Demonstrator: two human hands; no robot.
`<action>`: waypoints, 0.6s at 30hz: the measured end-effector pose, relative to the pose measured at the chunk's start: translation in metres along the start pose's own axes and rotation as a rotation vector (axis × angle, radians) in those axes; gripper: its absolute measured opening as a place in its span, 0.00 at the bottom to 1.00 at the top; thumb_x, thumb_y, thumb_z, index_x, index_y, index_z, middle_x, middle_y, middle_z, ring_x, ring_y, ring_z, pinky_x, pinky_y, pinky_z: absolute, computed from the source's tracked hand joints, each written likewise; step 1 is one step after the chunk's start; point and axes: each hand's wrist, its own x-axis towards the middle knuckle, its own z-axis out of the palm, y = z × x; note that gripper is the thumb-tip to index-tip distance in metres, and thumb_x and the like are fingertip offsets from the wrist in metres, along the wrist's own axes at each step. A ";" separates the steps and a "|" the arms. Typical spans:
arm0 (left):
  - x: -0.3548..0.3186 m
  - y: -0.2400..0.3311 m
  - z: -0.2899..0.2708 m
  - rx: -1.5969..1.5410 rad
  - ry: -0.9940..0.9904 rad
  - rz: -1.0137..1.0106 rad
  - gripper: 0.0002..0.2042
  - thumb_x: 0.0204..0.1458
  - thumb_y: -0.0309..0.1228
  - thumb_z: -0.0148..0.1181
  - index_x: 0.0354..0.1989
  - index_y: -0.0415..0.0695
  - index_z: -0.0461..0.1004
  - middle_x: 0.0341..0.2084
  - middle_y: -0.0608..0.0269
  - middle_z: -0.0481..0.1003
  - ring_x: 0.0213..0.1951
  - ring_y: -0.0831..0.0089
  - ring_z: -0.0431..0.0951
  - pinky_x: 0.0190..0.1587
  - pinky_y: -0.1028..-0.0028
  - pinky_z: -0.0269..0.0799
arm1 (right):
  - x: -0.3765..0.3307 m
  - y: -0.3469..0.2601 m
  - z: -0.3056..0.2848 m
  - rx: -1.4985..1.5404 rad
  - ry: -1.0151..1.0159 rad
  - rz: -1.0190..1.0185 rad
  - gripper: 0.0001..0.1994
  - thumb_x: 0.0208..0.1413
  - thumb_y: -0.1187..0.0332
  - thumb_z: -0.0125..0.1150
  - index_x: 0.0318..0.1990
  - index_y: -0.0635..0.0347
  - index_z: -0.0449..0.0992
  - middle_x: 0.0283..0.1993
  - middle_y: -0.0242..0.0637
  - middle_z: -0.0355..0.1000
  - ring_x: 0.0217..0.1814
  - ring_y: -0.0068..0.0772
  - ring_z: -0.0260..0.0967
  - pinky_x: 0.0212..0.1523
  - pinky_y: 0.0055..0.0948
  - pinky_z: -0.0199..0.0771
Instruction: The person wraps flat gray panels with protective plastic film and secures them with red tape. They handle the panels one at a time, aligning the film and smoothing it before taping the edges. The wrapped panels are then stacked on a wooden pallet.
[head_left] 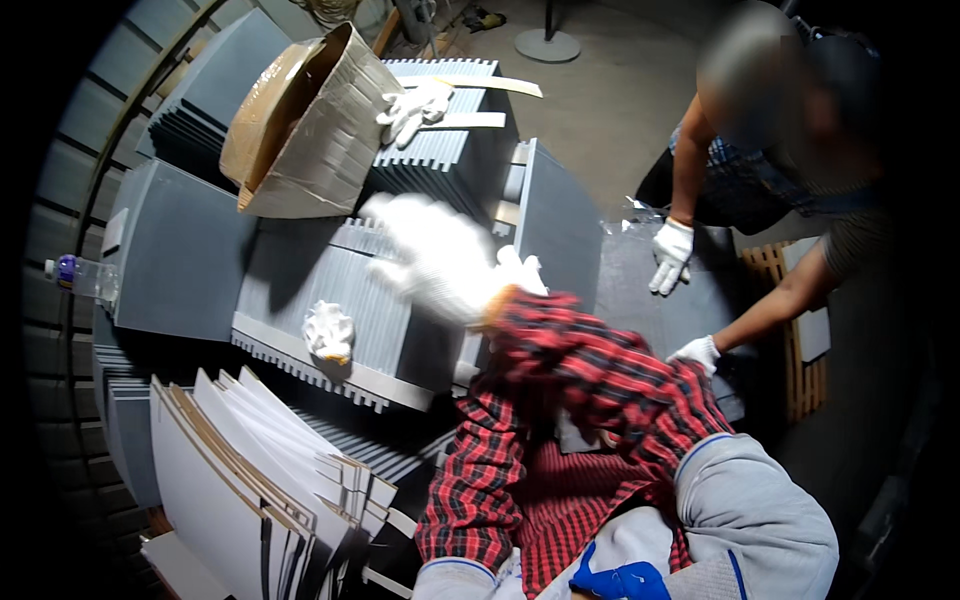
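Panels [330, 290] run lower-left to upper-right; right hand [440, 262] blurred, maybe above.

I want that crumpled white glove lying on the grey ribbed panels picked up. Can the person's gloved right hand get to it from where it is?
Probably yes. The right hand hovers over the same grey ribbed panels, and the crumpled glove lies just beside and below it, with nothing standing between them.

The right hand [440, 262] hangs over the ribbed panel stack [330, 290]. Just left and nearer, a crumpled cloth [328, 331] lies on that stack. Behind-left, a cardboard box [305, 125] leans on the panels; straight behind, spare gloves [413, 108]. Right, a co-worker's hand [671, 255] lies on a flat panel [640, 290]. Near-left, fanned boards [270, 470].
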 end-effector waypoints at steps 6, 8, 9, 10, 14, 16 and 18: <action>-0.040 0.003 0.014 0.010 0.195 0.483 0.12 0.61 0.37 0.53 0.45 0.43 0.66 0.31 0.48 0.80 0.31 0.45 0.82 0.35 0.54 0.78 | -0.093 0.134 -0.082 -0.013 0.343 0.723 0.56 0.48 0.39 0.70 0.73 0.71 0.51 0.66 0.64 0.65 0.71 0.57 0.63 0.70 0.41 0.63; -0.056 0.009 0.020 0.032 0.152 0.485 0.12 0.60 0.36 0.54 0.46 0.43 0.67 0.33 0.47 0.80 0.31 0.45 0.82 0.35 0.55 0.79 | -0.105 0.147 -0.082 0.207 0.179 0.907 0.61 0.46 0.35 0.69 0.74 0.74 0.47 0.68 0.68 0.62 0.73 0.58 0.61 0.71 0.41 0.61; -0.066 0.014 0.021 0.047 0.128 0.491 0.12 0.59 0.36 0.54 0.46 0.43 0.67 0.34 0.47 0.80 0.31 0.45 0.82 0.34 0.55 0.79 | -0.110 0.153 -0.076 0.254 0.172 0.904 0.62 0.45 0.33 0.68 0.75 0.74 0.46 0.71 0.68 0.59 0.74 0.60 0.60 0.71 0.41 0.60; -0.082 0.020 0.020 0.065 0.079 0.548 0.14 0.57 0.34 0.54 0.48 0.41 0.67 0.38 0.46 0.79 0.32 0.48 0.83 0.33 0.58 0.79 | -0.121 0.161 -0.071 0.306 0.158 0.881 0.63 0.45 0.33 0.69 0.75 0.75 0.44 0.71 0.68 0.59 0.74 0.59 0.60 0.71 0.40 0.60; -0.131 0.028 0.035 0.066 -0.084 0.753 0.30 0.57 0.37 0.58 0.64 0.30 0.62 0.48 0.42 0.75 0.36 0.51 0.82 0.36 0.58 0.79 | -0.146 0.192 -0.113 0.156 -0.062 0.690 0.26 0.61 0.53 0.58 0.61 0.60 0.74 0.59 0.55 0.73 0.60 0.47 0.72 0.61 0.36 0.70; -0.151 0.020 0.050 -0.246 -0.102 0.841 0.31 0.56 0.40 0.63 0.64 0.33 0.66 0.54 0.42 0.73 0.47 0.48 0.80 0.46 0.61 0.78 | -0.175 0.215 -0.138 0.074 -0.087 0.636 0.18 0.64 0.58 0.55 0.53 0.60 0.79 0.53 0.47 0.77 0.56 0.43 0.75 0.58 0.34 0.72; -0.150 0.003 0.074 -0.656 -0.350 0.702 0.29 0.58 0.41 0.63 0.64 0.37 0.67 0.58 0.47 0.73 0.54 0.55 0.78 0.58 0.66 0.72 | -0.192 0.215 -0.158 0.299 0.024 0.818 0.15 0.61 0.62 0.57 0.50 0.61 0.80 0.46 0.43 0.79 0.49 0.35 0.75 0.52 0.30 0.72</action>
